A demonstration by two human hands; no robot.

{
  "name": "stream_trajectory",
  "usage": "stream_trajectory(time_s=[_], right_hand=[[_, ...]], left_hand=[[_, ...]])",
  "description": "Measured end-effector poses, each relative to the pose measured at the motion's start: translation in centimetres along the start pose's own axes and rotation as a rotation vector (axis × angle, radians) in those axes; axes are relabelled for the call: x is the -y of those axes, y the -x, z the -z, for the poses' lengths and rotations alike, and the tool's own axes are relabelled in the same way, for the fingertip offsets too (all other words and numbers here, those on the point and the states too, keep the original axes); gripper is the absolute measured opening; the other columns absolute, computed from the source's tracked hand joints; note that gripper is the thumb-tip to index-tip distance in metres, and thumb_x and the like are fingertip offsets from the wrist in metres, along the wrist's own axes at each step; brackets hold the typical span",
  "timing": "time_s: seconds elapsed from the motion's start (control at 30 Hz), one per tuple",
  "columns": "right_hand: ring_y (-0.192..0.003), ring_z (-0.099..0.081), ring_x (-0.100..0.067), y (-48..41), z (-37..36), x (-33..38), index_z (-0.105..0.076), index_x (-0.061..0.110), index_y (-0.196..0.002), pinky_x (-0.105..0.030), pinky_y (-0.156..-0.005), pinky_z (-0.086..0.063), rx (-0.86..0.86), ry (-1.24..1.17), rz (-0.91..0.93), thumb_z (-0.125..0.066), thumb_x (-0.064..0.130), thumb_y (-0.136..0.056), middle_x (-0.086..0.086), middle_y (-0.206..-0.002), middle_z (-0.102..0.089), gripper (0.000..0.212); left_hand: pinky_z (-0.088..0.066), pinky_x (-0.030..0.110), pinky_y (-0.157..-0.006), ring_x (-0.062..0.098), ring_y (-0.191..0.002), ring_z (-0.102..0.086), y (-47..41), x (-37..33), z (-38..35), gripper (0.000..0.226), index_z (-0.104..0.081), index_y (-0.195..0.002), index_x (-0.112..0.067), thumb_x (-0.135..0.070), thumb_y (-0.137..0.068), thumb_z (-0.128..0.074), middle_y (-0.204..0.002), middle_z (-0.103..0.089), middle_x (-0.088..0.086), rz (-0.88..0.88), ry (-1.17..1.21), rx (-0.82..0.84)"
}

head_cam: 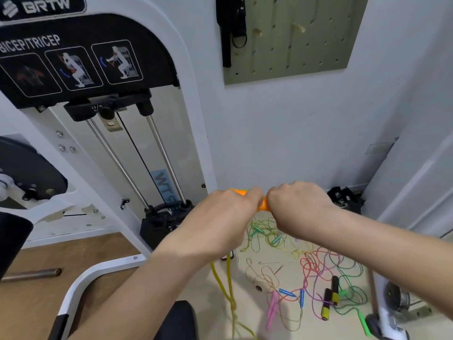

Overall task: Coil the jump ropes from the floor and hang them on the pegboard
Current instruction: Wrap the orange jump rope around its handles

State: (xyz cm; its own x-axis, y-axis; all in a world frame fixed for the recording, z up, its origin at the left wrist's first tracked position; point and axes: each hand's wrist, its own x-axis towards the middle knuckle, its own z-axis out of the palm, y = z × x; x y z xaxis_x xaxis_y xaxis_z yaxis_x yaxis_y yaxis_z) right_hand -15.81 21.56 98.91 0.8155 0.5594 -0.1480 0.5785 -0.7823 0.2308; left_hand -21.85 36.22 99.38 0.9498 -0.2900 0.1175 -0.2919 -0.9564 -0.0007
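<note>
— What did the head camera show of the hands?

— Both were raised before the white wall, knuckles up, fists nearly touching. The left hand (220, 217) had its fingers curled round an orange plastic jump-rope handle (262, 205). The right hand (297, 204) was clenched on the same orange piece from the other side. Only slivers of orange showed, so I couldn't tell whether it was one handle or two.

— And the rope itself?

— A thin yellow cord (229, 278) hung in two strands from under the left hand, down beside a black padded seat (179, 320).

— The others?

— On the pale floor under the right forearm lay a loose tangle of red, green and clear cords (316, 266). In it were pink handles (272, 307), with blue handles (286, 292) just beside them. Black-and-yellow handles (328, 305) and a bright green handle (364, 322) lay nearer the right edge.

— The board?

— The sage-green pegboard (318, 52) was on the wall above, well apart from the hands. It had two short wooden pegs (299, 27) and a black webbing strap (230, 28) hanging at its left edge. A white weight-stack machine (186, 77) marked BICEP/TRICEP stood to the left.
</note>
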Motion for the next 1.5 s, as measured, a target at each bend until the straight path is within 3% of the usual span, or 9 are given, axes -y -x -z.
stream_trajectory(time_s=[0.2, 0.37, 0.63, 0.83, 1.0, 1.13, 1.27, 1.37, 1.5], right_hand=[[-0.091, -0.062, -0.026, 0.8, 1.9, -1.3, -0.043, 0.018, -0.092, -0.028, -0.055, -0.034, 0.013, 0.247, 0.2, -0.043, 0.003, -0.091, -0.004, -0.108, -0.065, 0.015], [-0.046, -0.058, -0.024, 2.1, 3.2, -3.4, -0.042, 0.015, -0.071, -0.021, -0.041, -0.013, -0.374, 0.421, 0.513, -0.06, 0.009, -0.07, -0.003, -0.058, -0.06, 0.018], [-0.043, -0.048, -0.024, 2.3, 3.2, -5.5, -0.045, 0.012, -0.08, -0.028, -0.037, -0.033, -0.656, 0.348, 0.846, -0.046, 0.013, -0.085, -0.004, -0.059, -0.05, 0.005], [-0.047, -0.048, -0.025, 1.7, 6.2, -5.8, -0.061, 0.007, -0.085, -0.031, -0.037, -0.037, -0.856, 0.291, 0.729, -0.047, 0.01, -0.09, -0.007, -0.065, -0.051, 0.015], [-0.046, -0.048, -0.026, 0.5, 6.4, -4.5, -0.057, 0.007, -0.086, -0.029, -0.035, -0.034, -0.89, 0.127, 0.623, -0.042, 0.01, -0.088, -0.008, -0.064, -0.051, 0.015], [-0.046, -0.053, -0.03, 0.4, 6.4, -3.3, -0.06, 0.01, -0.084, -0.03, -0.035, -0.037, -0.825, -0.174, 0.508, -0.043, 0.019, -0.074, -0.005, -0.064, -0.057, 0.021], [-0.052, -0.055, -0.03, 0.6, 7.6, -2.2, -0.056, 0.02, -0.086, -0.036, -0.045, -0.045, -0.757, -0.473, 0.362, -0.048, 0.028, -0.08, 0.001, -0.061, -0.059, 0.013], [-0.055, -0.055, -0.02, 0.3, 7.8, -2.6, -0.05, 0.031, -0.078, -0.035, -0.052, -0.045, -0.61, -0.657, 0.282, -0.057, 0.033, -0.091, 0.009, -0.057, -0.052, 0.015], [-0.065, -0.056, -0.027, -0.5, 7.8, -2.2, -0.045, 0.028, -0.076, -0.034, -0.057, -0.042, -0.499, -0.602, 0.168, -0.055, 0.038, -0.093, 0.002, -0.065, -0.058, 0.022]], left_hand=[[-0.047, 0.035, -0.068, 0.022, -0.076, -0.058, -0.6, 1.5, 2.8, 0.009, -0.063, -0.087, -0.021, -0.022, -0.092, -0.055, -0.077, -0.061, -0.001, -0.199, -0.037, 0.015], [-0.05, 0.023, -0.069, 0.005, -0.072, -0.064, -0.8, 2.6, 4.7, 0.01, -0.077, -0.088, -0.021, -0.023, -0.077, -0.077, -0.077, -0.073, -0.005, -0.049, 0.602, 0.095], [-0.045, 0.022, -0.06, 0.002, -0.062, -0.054, -1.6, 2.0, 3.5, 0.016, -0.076, -0.071, -0.015, -0.024, -0.06, -0.083, -0.071, -0.063, -0.004, 0.01, 0.981, 0.033], [-0.037, 0.014, -0.041, 0.008, -0.037, -0.046, -1.7, 2.8, 1.2, 0.057, -0.062, -0.048, -0.007, -0.057, -0.037, -0.087, -0.042, -0.051, -0.002, 0.156, 1.709, 0.007], [-0.052, 0.025, -0.051, 0.013, -0.049, -0.059, -2.2, 0.9, -2.9, 0.049, -0.061, -0.064, -0.015, -0.022, -0.032, -0.097, -0.062, -0.055, 0.002, 0.461, 2.301, -0.253], [-0.031, 0.017, -0.039, 0.005, -0.036, -0.031, -1.9, -0.3, -2.5, 0.026, -0.039, -0.067, -0.017, -0.015, -0.084, -0.058, -0.05, -0.033, -0.003, 0.485, 2.283, -0.422], [-0.023, 0.017, -0.041, 0.006, -0.039, -0.024, -1.1, -0.5, 0.3, 0.023, -0.064, -0.068, -0.013, -0.033, -0.074, -0.075, -0.047, -0.032, -0.003, 0.237, 2.06, -0.635], [-0.023, 0.016, -0.045, 0.006, -0.046, -0.03, 0.2, -0.3, 1.3, 0.026, -0.076, -0.097, -0.016, -0.034, -0.078, -0.076, -0.049, -0.037, -0.01, 0.341, 1.665, -0.65], [-0.034, 0.016, -0.05, 0.007, -0.049, -0.041, 0.8, -0.3, 1.6, 0.029, -0.074, -0.087, -0.023, -0.045, -0.083, -0.055, -0.05, -0.046, -0.005, 0.407, 1.277, -0.634]])
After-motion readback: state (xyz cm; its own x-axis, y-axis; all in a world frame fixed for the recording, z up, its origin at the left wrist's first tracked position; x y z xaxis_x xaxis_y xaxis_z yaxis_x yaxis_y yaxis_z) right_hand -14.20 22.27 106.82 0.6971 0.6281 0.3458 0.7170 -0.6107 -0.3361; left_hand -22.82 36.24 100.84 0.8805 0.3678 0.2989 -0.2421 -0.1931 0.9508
